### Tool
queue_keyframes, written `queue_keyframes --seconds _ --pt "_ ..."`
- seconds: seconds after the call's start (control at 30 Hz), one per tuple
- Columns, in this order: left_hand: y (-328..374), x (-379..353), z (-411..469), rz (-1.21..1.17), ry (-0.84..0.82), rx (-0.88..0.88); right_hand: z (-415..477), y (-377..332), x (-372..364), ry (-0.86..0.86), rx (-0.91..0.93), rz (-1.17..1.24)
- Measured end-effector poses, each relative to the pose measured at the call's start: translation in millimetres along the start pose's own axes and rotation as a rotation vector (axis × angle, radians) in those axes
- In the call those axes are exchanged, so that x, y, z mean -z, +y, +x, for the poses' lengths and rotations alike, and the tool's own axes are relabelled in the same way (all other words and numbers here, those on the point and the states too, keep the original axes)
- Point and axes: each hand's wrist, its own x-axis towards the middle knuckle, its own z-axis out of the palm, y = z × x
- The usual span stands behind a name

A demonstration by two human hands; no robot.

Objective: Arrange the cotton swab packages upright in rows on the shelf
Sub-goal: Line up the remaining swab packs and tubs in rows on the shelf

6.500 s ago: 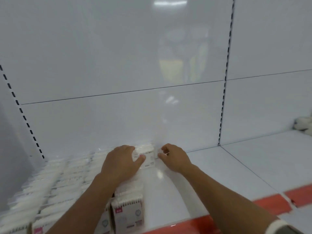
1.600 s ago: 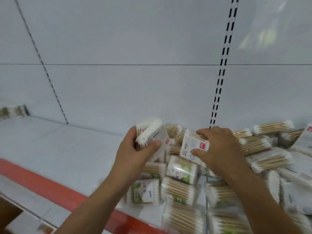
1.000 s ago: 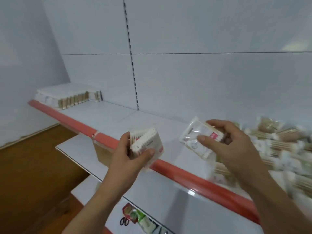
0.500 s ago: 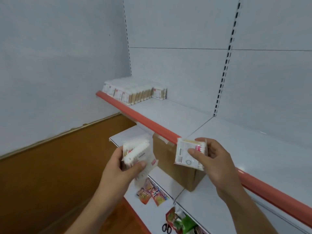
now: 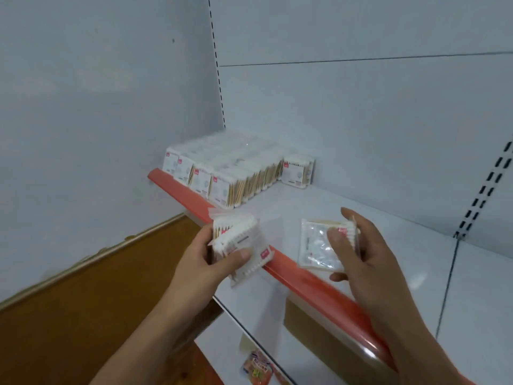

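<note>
Left grip: we're clamping a small bundle of clear plastic cotton swab packages [image 5: 238,240], white tips and wooden sticks showing, in our left hand [image 5: 205,262]. The thumb is curling across the front with the fingers behind. How many packages are in it, we cannot tell.
Right grip: our right hand [image 5: 358,262] is pinching a single flat clear package with a red corner label [image 5: 316,248], thumb on its face, fingers wrapping its far edge.
Where they are: both loads are hanging in the air above the red front strip [image 5: 311,284] of the white metal shelf [image 5: 361,212], well apart from the stock already set out.
Rows so far: at the shelf's left end a block of upright packages [image 5: 222,173] is standing in neat files. Just beside it, against the back panel, one lone upright package [image 5: 297,172] is opening a new file.
Step in hand: we're reading this as the carry-over, with placement not yet begun.
Doing it well: we're wanting to fill that new file from the back forwards. Each package should be sitting on its bottom edge, label facing the aisle, touching its neighbour so nothing tips. Setting down the single one first looks sensible to us, then peeling from the bundle one at a time.
Watch for: the bundle is fanning out in our grip, and the film looks slippery, so a slack squeeze could be dropping one off the edge.
</note>
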Motion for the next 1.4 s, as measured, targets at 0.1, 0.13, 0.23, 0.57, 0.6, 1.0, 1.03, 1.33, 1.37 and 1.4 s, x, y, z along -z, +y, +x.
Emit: queue_keyframes --seconds 0.1,0.13,0.23,0.57,0.6,1.0,1.03,1.33,1.37,1.4 --pt "-3.8 15.6 46.5 0.013 -0.063 -0.010 21.8 6.3 -9.2 0.002 -0.061 0.013" --pt "-3.0 20.6 60.0 0.032 -0.099 -0.008 26.0 7.5 -11.6 0.016 -0.078 0.006" --pt "-1.9 37.4 99.1 0.088 -0.220 -0.015 36.8 8.2 -17.1 0.074 -0.114 -0.036" --pt "-13.9 88.6 183.0 0.037 -0.509 0.027 61.5 -11.3 -67.5 0.213 -0.121 -0.239" --pt "-16.4 92.4 188.8 0.030 -0.542 0.025 65.9 -10.7 -75.2 0.207 -0.135 -0.268" --pt "-14.7 115.1 222.0 -0.076 -0.816 -0.024 145.5 -3.0 -125.5 0.467 -0.169 -0.282" --pt "-15.9 114.5 224.5 -0.081 -0.830 -0.034 152.2 -3.1 -127.8 0.471 -0.161 -0.269" --pt "-26.3 118.1 238.2 -0.170 -0.876 -0.014 199.7 19.0 -136.2 0.522 -0.229 -0.146" --pt "-26.9 118.6 239.5 -0.170 -0.874 -0.011 201.9 22.0 -138.5 0.528 -0.232 -0.148" --pt "-27.4 119.1 240.0 -0.168 -0.875 -0.009 203.5 25.3 -141.0 0.540 -0.231 -0.159"
